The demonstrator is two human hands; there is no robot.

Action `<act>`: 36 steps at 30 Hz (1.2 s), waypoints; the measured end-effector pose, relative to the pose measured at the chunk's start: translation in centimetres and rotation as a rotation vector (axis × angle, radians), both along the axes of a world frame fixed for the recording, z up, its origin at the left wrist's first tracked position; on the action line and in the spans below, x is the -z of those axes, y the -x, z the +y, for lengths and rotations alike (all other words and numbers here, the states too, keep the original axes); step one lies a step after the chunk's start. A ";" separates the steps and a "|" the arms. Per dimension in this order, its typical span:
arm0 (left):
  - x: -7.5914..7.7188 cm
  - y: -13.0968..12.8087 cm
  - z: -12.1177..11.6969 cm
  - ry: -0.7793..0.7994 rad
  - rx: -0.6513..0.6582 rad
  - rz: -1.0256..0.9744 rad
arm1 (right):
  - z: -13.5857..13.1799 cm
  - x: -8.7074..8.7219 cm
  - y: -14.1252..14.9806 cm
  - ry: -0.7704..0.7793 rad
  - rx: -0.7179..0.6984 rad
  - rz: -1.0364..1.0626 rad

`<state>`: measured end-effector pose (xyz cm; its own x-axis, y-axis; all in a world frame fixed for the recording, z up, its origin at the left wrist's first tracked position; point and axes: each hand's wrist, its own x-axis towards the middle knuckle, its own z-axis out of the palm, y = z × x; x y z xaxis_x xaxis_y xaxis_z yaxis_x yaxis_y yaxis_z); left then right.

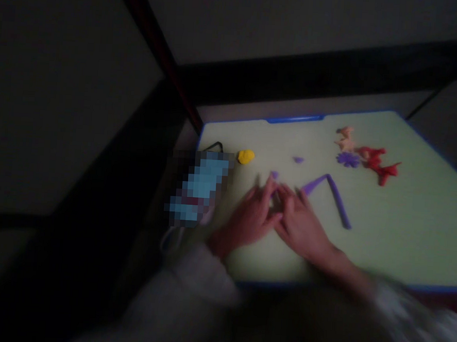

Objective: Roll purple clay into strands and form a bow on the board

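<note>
A long strip of purple modelling clay (338, 201) lies bent at an angle on the pale board (402, 238), and one end runs under my right hand (300, 224). The fingers of that hand are closed on the strip. My left hand (251, 216) meets it at the fingertips, its fingers closed around the clay, with a purple tip (274, 174) showing beyond them. The thumbs are close together, and the clay between the hands is mostly hidden. Farther back sits a small loose purple clay piece (299, 160).
A yellow clay lump (246, 156) lies left of the hands, beside a phone (202, 185) with a blurred-out screen. At the back right are red clay shapes (387, 173), a purple flower-like shape (348, 159) and peach-coloured shapes (345, 139). The board has a blue rim (295, 119).
</note>
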<state>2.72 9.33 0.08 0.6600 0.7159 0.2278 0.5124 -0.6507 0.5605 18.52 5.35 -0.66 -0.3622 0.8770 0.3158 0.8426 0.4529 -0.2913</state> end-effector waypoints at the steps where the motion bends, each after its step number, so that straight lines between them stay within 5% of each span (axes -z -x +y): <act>1: 0.1 0.0 0.1 0.025 -0.005 -0.033 | 0.0 0.0 0.0 -0.008 0.010 0.014; 13: 0.3 -0.4 0.1 0.212 -0.106 -0.276 | -0.6 -0.9 -0.9 -0.048 0.108 0.324; 17: 0.5 -0.5 0.1 0.195 -0.289 -0.325 | -0.3 -0.9 -1.3 -0.026 0.111 0.346; 26: 0.5 2.1 -2.3 0.179 -0.573 -0.558 | 5.5 -3.5 -2.1 0.142 0.040 0.003; 36: 0.5 2.5 -1.9 0.074 -0.607 -0.575 | 8.5 -1.9 -2.1 0.272 -0.038 0.112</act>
